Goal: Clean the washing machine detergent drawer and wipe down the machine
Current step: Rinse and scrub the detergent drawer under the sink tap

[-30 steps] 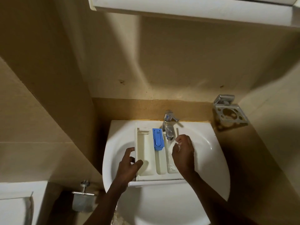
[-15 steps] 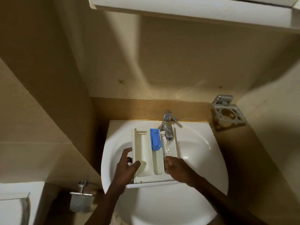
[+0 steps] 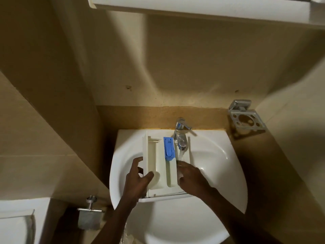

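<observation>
The fingers of my left hand (image 3: 139,180) are clamped on the left wall of the detergent drawer (image 3: 152,155), thumb hooked over into the left compartment and the other fingers curled against the outside of the wall. That pins the drawer so it cannot slide. My right hand (image 3: 191,176) reaches into the right compartment with its fingers laid fairly straight and close together, pressed down on the plastic. It holds nothing that I can make out, though the hand is a little blurred. The drawer lies in the sink (image 3: 221,155) with its long axis running straight away from me: front panel at my wrists, open back end up against the tap (image 3: 181,136). The water (image 3: 181,154) falls into that same right compartment just beyond my right fingertips, so what is left to scrub lies ahead of them, along the channel toward the tap, not sideways. My right hand is the nearer one to the stream and I judge it should do the rubbing, stroking lengthwise. My left hand is the nearer one to the unrinsed left compartment and should only steady. Between them the blue cap (image 3: 169,147) sits at the far end of the middle channel, beside the tap. I reckon the drawer must shift right before the water reaches it.
</observation>
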{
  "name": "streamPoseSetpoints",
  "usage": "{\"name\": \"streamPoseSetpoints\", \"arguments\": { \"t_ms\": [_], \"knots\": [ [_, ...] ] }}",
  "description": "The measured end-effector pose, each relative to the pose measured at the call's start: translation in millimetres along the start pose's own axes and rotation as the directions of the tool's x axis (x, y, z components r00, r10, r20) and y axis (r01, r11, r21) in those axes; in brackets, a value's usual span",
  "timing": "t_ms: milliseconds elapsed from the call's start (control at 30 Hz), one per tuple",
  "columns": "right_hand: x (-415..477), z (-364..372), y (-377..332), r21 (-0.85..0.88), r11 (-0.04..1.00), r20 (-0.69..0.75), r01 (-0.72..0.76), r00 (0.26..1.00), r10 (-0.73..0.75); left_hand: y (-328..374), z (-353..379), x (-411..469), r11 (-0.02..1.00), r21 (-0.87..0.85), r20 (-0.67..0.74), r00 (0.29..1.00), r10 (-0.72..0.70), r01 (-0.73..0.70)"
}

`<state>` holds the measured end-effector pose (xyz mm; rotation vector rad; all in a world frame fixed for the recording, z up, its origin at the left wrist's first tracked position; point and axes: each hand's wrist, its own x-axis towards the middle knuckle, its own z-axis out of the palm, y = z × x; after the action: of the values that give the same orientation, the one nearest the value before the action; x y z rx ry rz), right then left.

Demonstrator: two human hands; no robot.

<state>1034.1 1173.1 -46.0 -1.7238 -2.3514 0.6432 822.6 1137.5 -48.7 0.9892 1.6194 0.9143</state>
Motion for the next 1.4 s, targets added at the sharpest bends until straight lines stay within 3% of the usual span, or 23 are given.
{"name": "streamPoseSetpoints", "arguments": {
  "t_ms": [33,67,167,200,233,333,400,567,733,900,1033,1167,1300,1400],
  "knots": [
    [1,-5,2,0.076,0.996,0.032,-0.042,0.999,0.04,-1,-2,0,1.0,-0.014,0.012,1.0,-0.013,0.014],
    [2,-12,5,0.144,0.987,-0.032,-0.071,0.997,0.076,-1,-3,0,0.999,-0.029,0.024,0.999,-0.027,0.028],
    [4,-22,12,0.23,0.973,-0.455,-0.031,0.88,0.136,-1,-2,-1,0.998,-0.046,0.05,0.998,-0.034,0.036],
    [5,-24,14,0.238,0.97,-0.503,-0.043,0.849,0.161,-1,0,-2,0.998,-0.048,0.059,0.998,-0.03,0.033],
    [8,-26,14,0.262,0.961,-0.472,-0.088,0.857,0.207,-1,1,-3,0.998,-0.051,0.066,0.997,-0.026,0.03],
    [14,-31,15,0.378,0.862,-0.119,-0.337,0.906,0.406,-2,9,-7,0.998,-0.051,0.064,0.998,-0.02,0.023],
    [13,-29,18,0.338,0.861,-0.021,-0.379,0.912,0.41,0,18,-13,0.999,-0.045,0.047,0.999,-0.009,0.011],
    [12,-33,25,0.258,0.91,-0.186,-0.326,0.907,0.378,0,41,-26,0.996,-0.084,-0.006,0.999,-0.033,0.032],
    [21,-40,18,0.018,0.908,-0.244,-0.418,0.879,0.41,11,64,-34,0.953,-0.228,0.135,0.976,-0.173,0.2],
    [27,-42,32,0.036,0.944,-0.164,-0.327,0.93,0.328,20,71,-35,0.88,-0.352,0.171,0.947,-0.273,0.318],
    [22,-38,38,0.036,0.968,-0.244,-0.248,0.937,0.249,21,71,-26,0.885,-0.365,0.123,0.957,-0.261,0.289],
    [24,-33,35,0.018,0.966,-0.314,-0.258,0.916,0.251,17,69,-20,0.883,-0.372,0.143,0.957,-0.251,0.287],
    [22,-29,38,0.095,0.966,-0.359,-0.24,0.897,0.259,17,77,-21,0.874,-0.381,0.099,0.953,-0.287,0.303],
    [25,-27,41,0.043,0.968,-0.377,-0.246,0.894,0.243,20,81,-22,0.887,-0.331,0.051,0.945,-0.323,0.321]
  ]
}}
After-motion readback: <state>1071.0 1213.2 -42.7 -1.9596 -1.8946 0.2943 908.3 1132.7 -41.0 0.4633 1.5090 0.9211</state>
